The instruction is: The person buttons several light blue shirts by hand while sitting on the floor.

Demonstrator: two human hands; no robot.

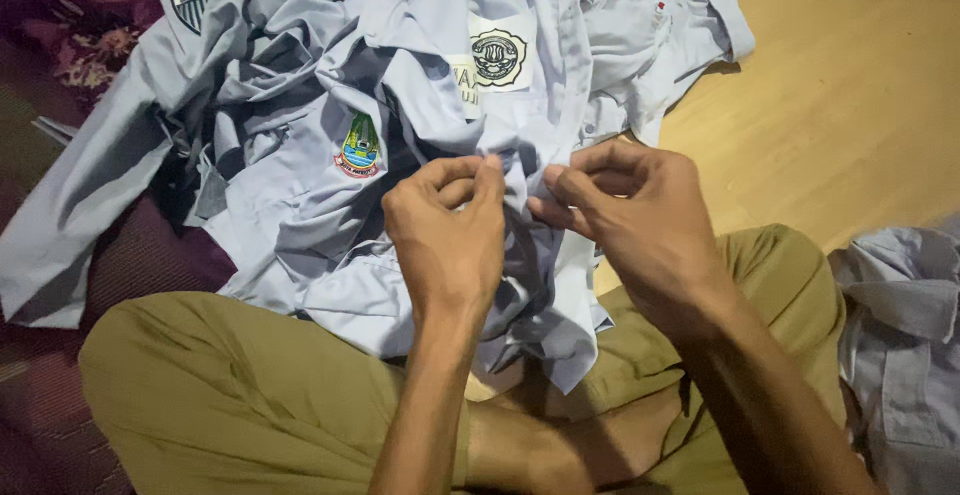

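A crumpled pale blue uniform shirt (330,115) with sewn badges lies spread over my lap and the floor in front of me. My left hand (450,235) pinches a fold of its cloth between thumb and fingers near the shirt's front edge. Just to the right, my right hand (630,215) pinches the same stretch of cloth. The two hands nearly touch. A colourful crest badge (358,148) sits left of my left hand, and a white round emblem patch (498,55) lies further up the shirt.
I sit cross-legged in olive trousers (230,395). Another pale blue garment (905,345) lies bunched at the right edge. A light wooden floor (850,85) extends to the upper right. Dark maroon patterned fabric (80,25) lies at the upper left.
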